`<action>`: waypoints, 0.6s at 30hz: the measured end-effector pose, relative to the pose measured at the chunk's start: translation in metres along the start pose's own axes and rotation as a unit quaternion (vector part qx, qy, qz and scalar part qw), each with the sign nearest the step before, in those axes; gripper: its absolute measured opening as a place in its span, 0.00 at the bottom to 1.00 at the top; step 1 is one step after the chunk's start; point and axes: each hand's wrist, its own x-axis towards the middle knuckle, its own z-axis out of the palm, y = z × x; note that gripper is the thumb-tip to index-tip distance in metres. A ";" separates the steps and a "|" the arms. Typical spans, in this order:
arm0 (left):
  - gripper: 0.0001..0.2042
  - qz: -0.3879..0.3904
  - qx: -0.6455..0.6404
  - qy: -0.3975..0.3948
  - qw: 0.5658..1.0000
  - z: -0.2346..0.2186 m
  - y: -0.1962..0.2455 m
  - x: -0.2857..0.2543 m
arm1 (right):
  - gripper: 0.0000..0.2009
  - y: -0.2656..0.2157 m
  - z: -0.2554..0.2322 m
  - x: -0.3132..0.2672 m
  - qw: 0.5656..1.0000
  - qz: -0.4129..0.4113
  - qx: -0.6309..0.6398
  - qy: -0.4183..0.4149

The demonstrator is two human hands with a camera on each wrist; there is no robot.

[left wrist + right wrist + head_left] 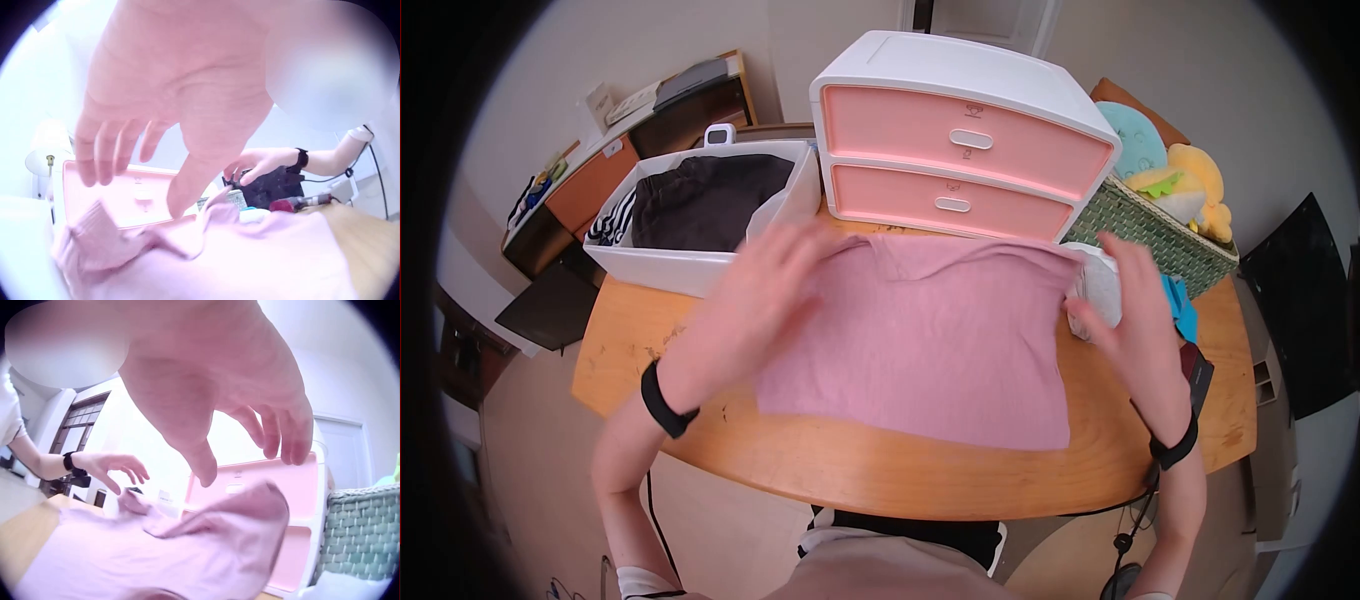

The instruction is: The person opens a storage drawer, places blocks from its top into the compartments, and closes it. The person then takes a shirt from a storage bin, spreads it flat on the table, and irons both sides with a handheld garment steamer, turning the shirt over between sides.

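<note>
A pink-mauve garment is spread over the wooden table, and its far edge is folded and rumpled. Above its left side hovers my left hand, blurred, with fingers extended and nothing in them. My right hand is held past the garment's right edge, thumb apart from the loosely bent fingers, also holding nothing. Both wrist views show raised, crumpled garment corners just below the left hand and the right hand.
A white drawer unit with two pink drawers stands behind the garment. To the left, a white box holds dark and striped clothes. On the right are a green woven basket with plush toys, a whitish bundle and a blue cloth.
</note>
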 end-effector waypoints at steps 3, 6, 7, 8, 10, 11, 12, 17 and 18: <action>0.20 0.124 -0.190 -0.211 0.951 0.019 0.007 -0.024 | 0.29 -0.010 0.015 -0.027 0.980 -0.078 0.040 -0.178; 0.20 0.146 -0.176 -0.309 0.923 0.043 0.023 -0.047 | 0.27 -0.018 0.038 -0.061 0.949 -0.115 0.061 -0.287; 0.20 0.147 -0.178 -0.309 0.923 0.051 0.020 -0.051 | 0.25 -0.018 0.045 -0.068 0.937 -0.116 0.073 -0.321; 0.20 0.154 -0.159 -0.293 0.930 0.059 0.016 -0.055 | 0.25 -0.016 0.051 -0.072 0.937 -0.114 0.073 -0.321; 0.20 0.162 -0.141 -0.278 0.936 0.064 0.014 -0.056 | 0.21 -0.014 0.059 -0.079 0.940 -0.121 0.023 -0.319; 0.19 0.143 -0.117 -0.286 0.940 0.065 0.014 -0.055 | 0.21 -0.013 0.060 -0.079 0.940 -0.119 0.024 -0.320; 0.19 0.123 -0.093 -0.293 0.944 0.066 0.013 -0.052 | 0.17 -0.010 0.060 -0.078 0.934 -0.109 0.019 -0.340; 0.18 0.003 -0.272 -0.335 0.902 0.039 0.015 -0.029 | 0.13 -0.004 0.020 -0.053 0.903 0.046 0.118 -0.411; 0.18 -0.034 -0.312 -0.329 0.891 0.035 0.016 -0.027 | 0.15 -0.002 0.011 -0.049 0.897 0.086 0.118 -0.417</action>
